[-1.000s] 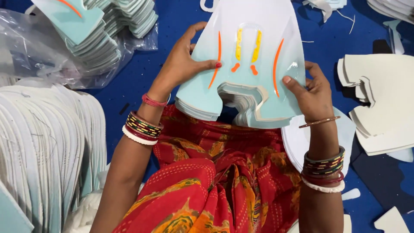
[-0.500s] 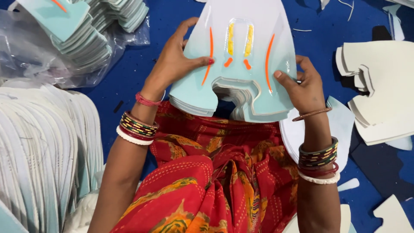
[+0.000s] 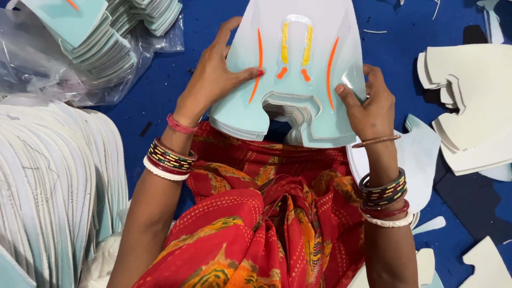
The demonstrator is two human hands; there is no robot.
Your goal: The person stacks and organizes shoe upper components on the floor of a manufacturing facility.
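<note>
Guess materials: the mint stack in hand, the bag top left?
Mint stack: looks like thin foam or foam-backed sheet, matte, layered cut edges showing; orange and yellow marks seem printed or bonded. Both hands, left and right, grip it. Bag: clear plastic film, glossy, wrinkled.

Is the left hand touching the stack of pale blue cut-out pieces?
Touching. The head view shows the left hand lying flat on the top pale blue piece, fingertips on its printed face.

1. Top of the pale blue cut-piece stack [image 3: 298, 69] runs off the upper frame edge.
2. Left hand [image 3: 216, 80]: palm and fingertips partly behind the stack.
3. Right hand [image 3: 370, 104]: fingers hidden under the stack's edge.
4. Bagged pieces [image 3: 90, 42] cut off at top left.
5. White stack [image 3: 474, 106] cropped at right.
</note>
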